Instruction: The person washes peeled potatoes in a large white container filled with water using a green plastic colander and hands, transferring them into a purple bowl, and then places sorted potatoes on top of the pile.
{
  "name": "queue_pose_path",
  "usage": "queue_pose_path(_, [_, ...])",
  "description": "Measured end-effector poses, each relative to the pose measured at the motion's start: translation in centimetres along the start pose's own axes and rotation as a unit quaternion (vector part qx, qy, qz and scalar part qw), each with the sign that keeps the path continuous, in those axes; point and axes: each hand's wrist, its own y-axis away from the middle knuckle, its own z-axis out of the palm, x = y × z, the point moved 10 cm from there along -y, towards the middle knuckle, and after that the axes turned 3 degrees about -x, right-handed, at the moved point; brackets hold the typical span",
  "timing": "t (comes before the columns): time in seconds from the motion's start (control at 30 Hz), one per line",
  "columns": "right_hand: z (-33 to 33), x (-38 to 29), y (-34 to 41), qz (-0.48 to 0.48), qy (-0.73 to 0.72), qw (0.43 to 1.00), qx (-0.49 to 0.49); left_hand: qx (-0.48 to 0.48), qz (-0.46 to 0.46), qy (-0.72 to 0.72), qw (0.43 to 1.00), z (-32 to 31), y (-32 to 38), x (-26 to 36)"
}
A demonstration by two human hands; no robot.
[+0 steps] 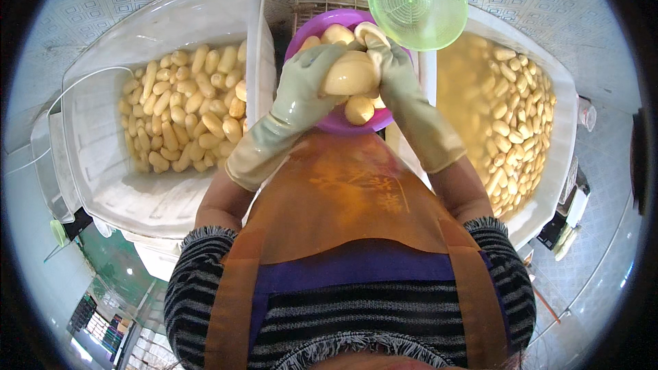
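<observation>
Both my hands wear long pale-green rubber gloves. My left hand (308, 77) grips a large, smooth, wet, pale-yellow root segment (352, 74), apparently peeled lotus root. On its other side, my right hand (393, 69) presses against it, gripping a pale, curved, cloth-like pad (371, 33) whose material I cannot make out. Below the hands stands a purple plastic basin (321, 21) holding several similar root pieces, among them a rounded one (359, 110) near its front. My fingertips are partly hidden behind the held segment.
A white tub (169, 15) of root segments in water stands at left; another white tub (563, 97) at right holds many in cloudy water. A green plastic strainer (417, 5) sits behind the right hand. A brown crate (329, 1) lies behind the basin. A white cord (77, 85) crosses the left tub.
</observation>
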Motion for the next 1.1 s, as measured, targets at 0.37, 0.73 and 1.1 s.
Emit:
queue_pose_path(0.37, [5.7, 6.2, -4.7, -0.064, 0.160, 0.982, -0.082, 0.162, -0.298, 0.438, 0.833, -4.1, 8.4, -11.0])
queue_pose_path(0.73, [-9.4, 19.9, -2.1, 0.114, -0.011, 0.989, 0.097, -0.012, -0.773, 0.126, 0.621, -1.1, 39.8, -35.7])
queue_pose_path(1.1, [-14.7, 24.4, 0.4, 0.096, -0.113, 0.977, 0.151, 0.338, -0.441, 0.184, 0.811, -10.2, 26.6, -33.2])
